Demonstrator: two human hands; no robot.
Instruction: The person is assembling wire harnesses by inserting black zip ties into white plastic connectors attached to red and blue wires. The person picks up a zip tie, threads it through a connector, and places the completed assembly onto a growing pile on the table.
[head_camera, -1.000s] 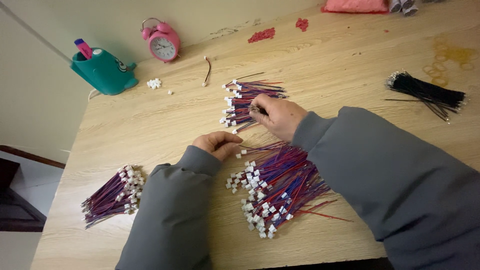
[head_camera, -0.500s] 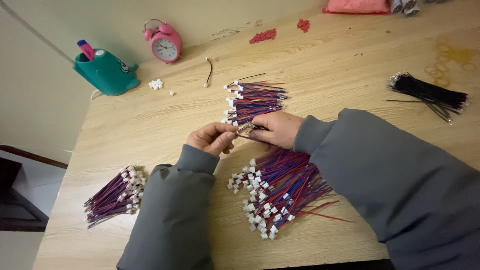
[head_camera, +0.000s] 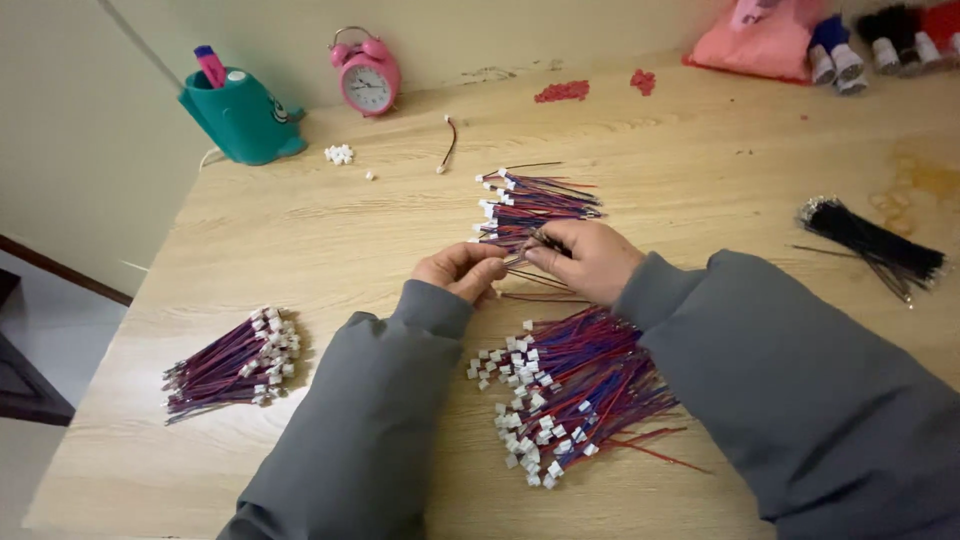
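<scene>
My left hand (head_camera: 462, 270) and my right hand (head_camera: 585, 258) meet above the wooden table (head_camera: 330, 250), both pinching one thin red-and-blue wire lead (head_camera: 520, 258) between the fingertips. Just beyond the hands lies a small neat bundle of wire leads with white connectors (head_camera: 528, 205). Under my forearms sits a large loose pile of the same red and blue leads (head_camera: 565, 390). A third bundle of leads (head_camera: 232, 362) rests near the table's left front edge.
A pink alarm clock (head_camera: 367, 80) and a teal pen holder (head_camera: 240, 115) stand at the back. Loose white connectors (head_camera: 340, 154) and a single lead (head_camera: 447, 148) lie near them. Black wires (head_camera: 872, 240) lie at right; red bits (head_camera: 562, 92) and pink cloth (head_camera: 765, 40) at the back.
My right hand drew back from the small bundle toward my left hand. Both hands came together and now pinch one lead between them.
</scene>
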